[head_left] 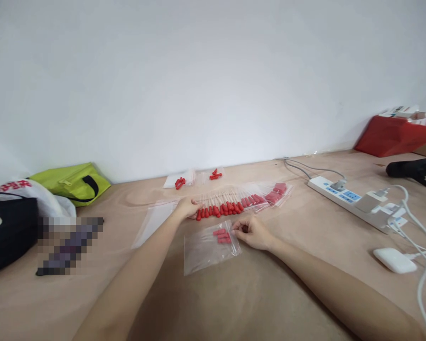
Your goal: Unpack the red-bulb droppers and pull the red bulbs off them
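My left hand (187, 208) is at the left end of a row of red-tipped sticks (216, 209), its fingers closed about the end stick. Whether that stick is lifted is hard to see. With thumb and finger, my right hand (253, 232) pinches the right edge of a clear zip bag (199, 253). Several red pieces (223, 236) show inside this bag, which lies in front of the row. To the right of the row, more filled clear bags (261, 199) overlap in a fan. Flat clear bags (152, 222) lie beside my left forearm.
Two small groups of red pieces (180, 183) lie on bags near the wall. A power strip (351, 199) with cables and a white charger (394, 260) are on the right. A red bag (390, 135) stands back right; a green bag (74, 182) and black bag (10, 232) are left.
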A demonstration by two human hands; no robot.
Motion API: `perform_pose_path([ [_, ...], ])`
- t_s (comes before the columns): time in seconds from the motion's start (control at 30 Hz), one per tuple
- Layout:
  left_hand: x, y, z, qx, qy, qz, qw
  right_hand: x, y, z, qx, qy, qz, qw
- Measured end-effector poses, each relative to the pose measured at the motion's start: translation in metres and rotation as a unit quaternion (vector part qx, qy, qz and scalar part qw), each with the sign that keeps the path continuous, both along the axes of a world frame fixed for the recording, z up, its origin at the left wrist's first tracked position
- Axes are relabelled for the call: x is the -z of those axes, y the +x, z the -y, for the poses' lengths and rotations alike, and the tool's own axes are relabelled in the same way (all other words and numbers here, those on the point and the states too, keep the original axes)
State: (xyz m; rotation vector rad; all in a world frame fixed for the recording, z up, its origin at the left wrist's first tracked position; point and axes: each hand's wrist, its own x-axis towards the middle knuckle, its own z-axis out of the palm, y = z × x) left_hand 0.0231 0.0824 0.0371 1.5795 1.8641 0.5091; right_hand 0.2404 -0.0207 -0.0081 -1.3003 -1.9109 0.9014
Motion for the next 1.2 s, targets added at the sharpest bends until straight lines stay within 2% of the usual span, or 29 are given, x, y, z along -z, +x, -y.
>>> perform_pose_path([
  [0.07, -0.006, -0.001, 0.016, 0.006, 0.044, -0.008, 0.999, 0.0, 0.0, 0.0, -0.009, 0.006, 0.001, 1.0],
  [0.17, -0.012, -0.004, 0.056, 0.039, 0.14, -0.01, 0.989, -0.001, 0.001, 0.001, -0.023, 0.012, -0.001, 1.0],
  [0.2, -0.011, -0.005, 0.072, 0.1, 0.202, -0.014, 0.974, -0.001, 0.001, 0.001, -0.025, 0.013, -0.004, 1.0],
  [0.27, -0.005, -0.006, 0.102, 0.225, 0.244, -0.022, 0.943, -0.002, 0.001, 0.001, -0.025, 0.011, -0.01, 1.0],
  [0.33, 0.005, -0.005, 0.123, 0.279, 0.241, -0.038, 0.929, -0.003, 0.001, 0.002, -0.028, 0.002, -0.015, 1.0],
  [0.4, 0.014, -0.004, 0.134, 0.31, 0.226, -0.057, 0.922, -0.005, 0.0, 0.002, -0.045, -0.007, -0.013, 0.999],
  [0.53, 0.023, -0.002, 0.134, 0.332, 0.211, -0.091, 0.915, -0.011, -0.005, 0.006, -0.067, 0.013, 0.01, 0.998],
  [0.8, 0.021, 0.0, 0.133, 0.334, 0.216, -0.092, 0.913, -0.025, -0.015, 0.013, -0.061, 0.068, 0.106, 0.99],
  [0.97, 0.022, -0.002, 0.132, 0.339, 0.209, -0.099, 0.912, -0.023, -0.016, 0.012, -0.051, 0.063, 0.093, 0.992],
  [1.07, 0.023, -0.002, 0.131, 0.339, 0.202, -0.104, 0.913, -0.022, -0.014, 0.012, -0.074, 0.042, 0.06, 0.995],
  [1.2, 0.023, -0.002, 0.131, 0.338, 0.2, -0.106, 0.913, -0.025, -0.013, 0.012, -0.097, 0.077, 0.072, 0.99],
])
